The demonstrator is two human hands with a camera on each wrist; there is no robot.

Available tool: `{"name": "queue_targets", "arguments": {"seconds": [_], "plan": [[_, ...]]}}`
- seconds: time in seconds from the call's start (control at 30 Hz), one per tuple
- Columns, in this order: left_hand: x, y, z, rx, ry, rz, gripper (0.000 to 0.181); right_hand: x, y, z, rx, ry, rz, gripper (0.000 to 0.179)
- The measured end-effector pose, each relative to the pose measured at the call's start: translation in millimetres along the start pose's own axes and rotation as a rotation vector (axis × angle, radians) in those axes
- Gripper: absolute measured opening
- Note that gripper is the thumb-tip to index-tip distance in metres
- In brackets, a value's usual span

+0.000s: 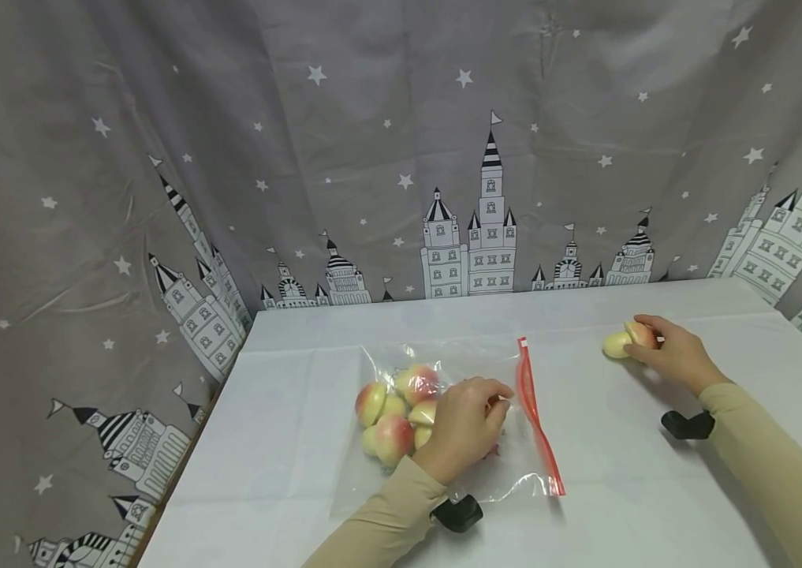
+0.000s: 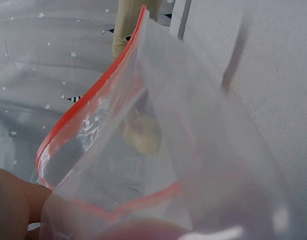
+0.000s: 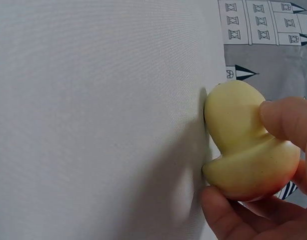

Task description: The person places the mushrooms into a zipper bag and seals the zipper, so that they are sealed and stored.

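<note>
A clear zip bag (image 1: pixel 514 465) with a red zip edge lies on the table, with several yellow-and-red toy mushrooms (image 1: pixel 393 439) inside. Over its middle, my left hand (image 1: pixel 463 422) pinches the upper plastic near the mouth. Seen from the left wrist, the red-edged mouth (image 2: pixel 88 95) gapes. Off to the right, my right hand (image 1: pixel 677 355) grips one more toy mushroom (image 1: pixel 617 345). In the right wrist view, the thumb lies on the join between this mushroom's pale stem and red-tinged cap (image 3: pixel 258 172), while other fingers curl beneath. The mushroom is at the table surface.
A white cloth covers the table (image 1: pixel 280 473). Behind it and along the left hangs a grey curtain (image 1: pixel 372 158) printed with castles and stars. Each wrist carries a black camera mount (image 1: pixel 457 514).
</note>
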State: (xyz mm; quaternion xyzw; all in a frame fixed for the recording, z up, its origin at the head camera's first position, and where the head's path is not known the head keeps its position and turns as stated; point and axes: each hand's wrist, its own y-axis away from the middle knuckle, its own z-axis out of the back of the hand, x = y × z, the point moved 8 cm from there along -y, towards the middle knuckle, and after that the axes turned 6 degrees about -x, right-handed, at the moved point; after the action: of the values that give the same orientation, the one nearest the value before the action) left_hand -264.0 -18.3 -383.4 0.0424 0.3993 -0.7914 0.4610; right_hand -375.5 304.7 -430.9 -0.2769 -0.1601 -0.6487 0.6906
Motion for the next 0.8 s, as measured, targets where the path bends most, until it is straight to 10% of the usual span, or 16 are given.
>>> {"name": "queue_targets", "arguments": {"seconds": [0.8], "plan": [[-0.6, -0.1, 0.4, 0.006, -0.003, 0.0, 0.016, 51, 23.2, -21, 0.037, -0.036, 0.129, 0.062]]}}
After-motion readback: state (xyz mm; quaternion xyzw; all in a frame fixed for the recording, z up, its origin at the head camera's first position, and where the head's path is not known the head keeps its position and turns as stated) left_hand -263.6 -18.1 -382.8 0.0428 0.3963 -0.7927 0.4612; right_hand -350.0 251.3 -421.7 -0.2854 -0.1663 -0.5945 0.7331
